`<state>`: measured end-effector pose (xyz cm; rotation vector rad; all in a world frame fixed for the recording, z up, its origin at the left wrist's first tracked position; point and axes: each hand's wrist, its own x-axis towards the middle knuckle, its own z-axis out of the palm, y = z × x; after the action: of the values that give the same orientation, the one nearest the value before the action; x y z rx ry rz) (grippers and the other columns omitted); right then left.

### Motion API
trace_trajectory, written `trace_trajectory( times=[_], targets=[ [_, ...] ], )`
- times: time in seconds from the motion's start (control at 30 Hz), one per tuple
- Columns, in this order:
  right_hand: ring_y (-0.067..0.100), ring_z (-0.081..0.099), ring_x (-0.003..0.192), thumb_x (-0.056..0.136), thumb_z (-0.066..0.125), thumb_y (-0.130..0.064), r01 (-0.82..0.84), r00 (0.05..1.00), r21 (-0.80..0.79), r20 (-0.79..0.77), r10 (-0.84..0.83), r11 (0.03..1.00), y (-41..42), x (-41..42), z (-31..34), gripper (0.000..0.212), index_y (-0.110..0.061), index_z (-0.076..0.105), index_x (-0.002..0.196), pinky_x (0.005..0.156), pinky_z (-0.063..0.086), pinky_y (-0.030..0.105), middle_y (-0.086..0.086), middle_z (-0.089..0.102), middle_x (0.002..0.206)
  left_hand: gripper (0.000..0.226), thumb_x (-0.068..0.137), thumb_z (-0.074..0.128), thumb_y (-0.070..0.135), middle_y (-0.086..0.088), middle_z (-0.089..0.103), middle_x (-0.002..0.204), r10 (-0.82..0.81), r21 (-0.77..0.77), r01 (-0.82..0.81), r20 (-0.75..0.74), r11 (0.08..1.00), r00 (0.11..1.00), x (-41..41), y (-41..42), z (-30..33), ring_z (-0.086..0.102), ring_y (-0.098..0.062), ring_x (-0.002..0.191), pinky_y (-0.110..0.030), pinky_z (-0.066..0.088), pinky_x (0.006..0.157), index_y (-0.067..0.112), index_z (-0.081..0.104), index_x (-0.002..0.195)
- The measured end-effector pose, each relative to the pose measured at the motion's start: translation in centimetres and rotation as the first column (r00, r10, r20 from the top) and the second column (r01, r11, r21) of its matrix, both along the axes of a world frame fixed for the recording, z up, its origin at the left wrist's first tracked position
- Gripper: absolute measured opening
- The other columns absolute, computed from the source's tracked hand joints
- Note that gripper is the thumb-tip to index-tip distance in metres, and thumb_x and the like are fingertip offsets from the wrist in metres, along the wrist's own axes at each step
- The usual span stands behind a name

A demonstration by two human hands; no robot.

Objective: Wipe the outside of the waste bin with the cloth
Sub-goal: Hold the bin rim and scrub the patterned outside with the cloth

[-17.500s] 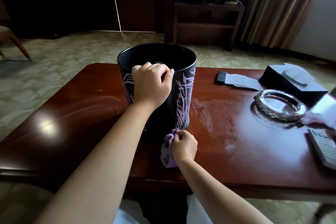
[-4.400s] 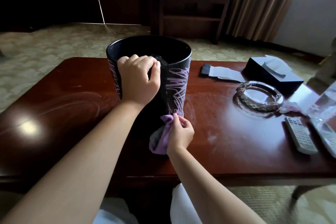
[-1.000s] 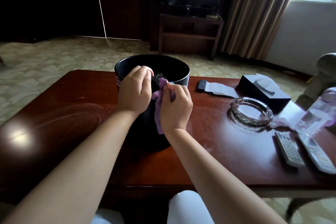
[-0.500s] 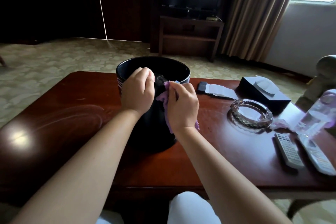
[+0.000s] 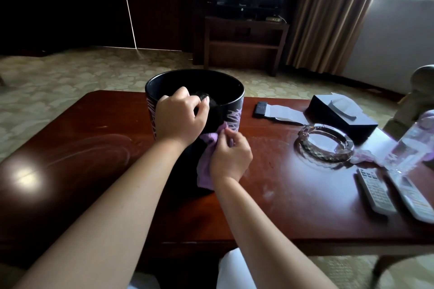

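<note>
Since half a second ago, right hand (image 5: pixel 231 155) has slid the soft purple cloth (image 5: pixel 206 162) down from the rim, fingers pinching it against the round black waste bin (image 5: pixel 231 103) mid-table. Left hand (image 5: pixel 179 119) curls over the near rim. Bare glossy wooden table (image 5: pixel 70 148) lies leftward; a faceted glass ashtray (image 5: pixel 325 145) sits rightward.

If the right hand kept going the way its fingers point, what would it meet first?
Most likely the waste bin: the right hand, holding the purple cloth, points up and away at the bin's near wall, seemingly touching it already.
</note>
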<state>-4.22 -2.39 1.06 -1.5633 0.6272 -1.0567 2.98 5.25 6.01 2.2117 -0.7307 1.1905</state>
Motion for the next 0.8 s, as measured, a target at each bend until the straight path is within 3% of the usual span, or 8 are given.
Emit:
trace_trajectory(
  times=[0.1,0.2,0.3,0.4,0.47,0.6,0.67,0.8],
  targets=[
    [0.009,0.057,0.077,0.085,0.066,-0.013,0.030,0.995,-0.055,0.099,-0.025,0.998,-0.6,0.6,2.6,0.009,-0.007,0.072,0.088,0.066,0.033,-0.001,0.005,0.069,0.085,0.043,0.086,0.047,0.030,-0.011,0.046,0.053,0.022,0.020,-0.023,0.023,1.000,0.999,0.1,-0.1,-0.2,0.045,-0.032,0.043,-0.029,0.028,0.054,0.007,0.053,0.050],
    [0.016,0.061,0.079,0.086,0.065,-0.014,0.037,0.995,-0.002,0.091,-0.037,0.999,-0.6,0.9,2.0,0.009,-0.007,0.071,0.087,0.068,0.037,0.009,0.007,0.070,0.085,0.043,0.086,0.048,0.028,-0.010,0.046,0.052,0.026,0.012,-0.026,0.043,1.000,0.999,0.1,-0.2,-0.3,0.045,-0.031,0.043,-0.029,0.026,0.055,0.007,0.052,0.049],
    [0.023,0.063,0.090,0.088,0.063,-0.019,0.017,0.996,0.122,-0.088,-0.006,0.992,0.1,0.2,-1.7,0.015,-0.007,0.071,0.092,0.073,0.037,0.019,0.010,0.070,0.091,0.042,0.085,0.049,0.027,-0.010,0.045,0.051,0.020,0.000,-0.020,0.046,1.000,0.999,0.1,-0.2,-0.3,0.044,-0.031,0.043,-0.031,0.030,0.053,0.007,0.051,0.048],
    [0.024,0.062,0.100,0.090,0.059,-0.020,-0.013,0.964,0.161,-0.259,0.055,0.987,0.2,-0.6,-4.7,0.020,-0.008,0.071,0.100,0.076,0.035,0.018,0.011,0.070,0.100,0.043,0.085,0.048,0.027,-0.009,0.044,0.050,0.019,-0.012,-0.019,0.054,1.000,0.998,0.2,-0.2,-0.3,0.044,-0.030,0.042,-0.030,0.029,0.054,0.007,0.050,0.047],
    [0.024,0.063,0.098,0.090,0.060,-0.019,-0.014,0.973,0.127,-0.228,0.043,0.992,-0.2,-0.4,-4.4,0.019,-0.007,0.072,0.099,0.076,0.035,0.016,0.011,0.071,0.098,0.043,0.085,0.048,0.027,-0.009,0.044,0.050,0.022,-0.019,-0.021,0.068,1.000,0.997,0.2,-0.3,-0.4,0.043,-0.030,0.042,-0.030,0.029,0.055,0.007,0.050,0.047],
    [0.012,0.058,0.081,0.086,0.065,-0.009,0.025,0.999,-0.075,0.025,-0.024,0.997,-0.6,0.4,-1.1,0.012,-0.002,0.073,0.091,0.070,0.032,0.000,0.009,0.069,0.087,0.042,0.086,0.047,0.025,-0.010,0.044,0.051,0.036,-0.023,-0.034,0.095,0.999,0.995,0.2,-0.5,-0.6,0.043,-0.030,0.043,-0.032,0.031,0.053,0.007,0.049,0.048],
    [0.009,0.054,0.078,0.084,0.066,-0.006,0.045,0.998,-0.134,0.058,-0.038,0.990,-0.5,0.8,-1.1,0.011,-0.001,0.072,0.091,0.071,0.030,-0.005,0.009,0.067,0.086,0.042,0.086,0.047,0.025,-0.010,0.044,0.051,0.036,-0.030,-0.033,0.101,0.999,0.994,0.3,-0.5,-0.6,0.043,-0.030,0.043,-0.032,0.031,0.053,0.007,0.048,0.047],
    [0.026,0.063,0.078,0.085,0.064,-0.005,0.041,0.998,-0.085,-0.052,-0.046,0.996,0.0,0.1,-4.9,0.009,-0.001,0.072,0.086,0.066,0.031,0.010,0.014,0.067,0.083,0.042,0.086,0.047,0.025,-0.009,0.042,0.050,0.034,-0.041,-0.030,0.119,0.999,0.992,0.3,-0.5,-0.7,0.041,-0.029,0.043,-0.033,0.032,0.053,0.009,0.045,0.047]
  ],
)
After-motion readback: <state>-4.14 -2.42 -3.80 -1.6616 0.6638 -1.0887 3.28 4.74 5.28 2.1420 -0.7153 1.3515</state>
